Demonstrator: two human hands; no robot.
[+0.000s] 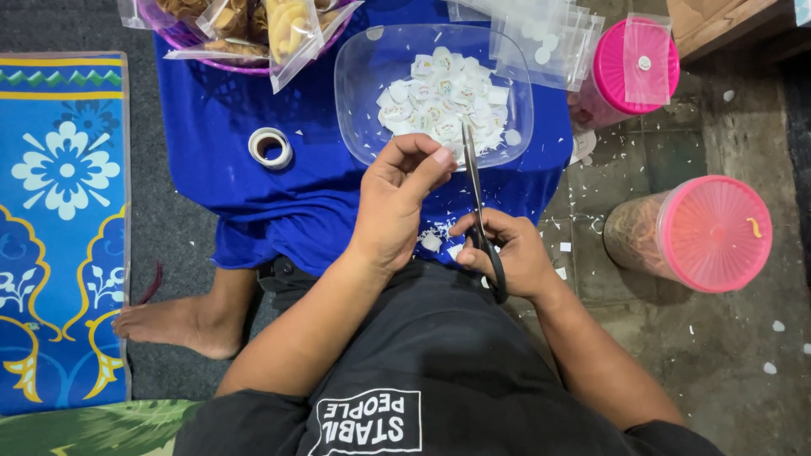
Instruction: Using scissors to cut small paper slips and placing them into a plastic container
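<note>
In the head view, black-handled metal scissors (pixel 480 221) are gripped by the right hand (pixel 507 253), blades pointing up toward a clear plastic tray (pixel 359 93) of small white cut stickers (pixel 443 101). Just below that tray, the left hand (pixel 397 203) is seen pinched closed; whether anything is held cannot be told. A white tape roll (pixel 270 148) lies left of the tray.

Whatever the left hand (pixel 397 203) pinches beside the black-handled steel scissors (pixel 478 203) is hidden by its fingers; the top edge crops the purple snack bowl (pixel 182 35) beyond.
</note>
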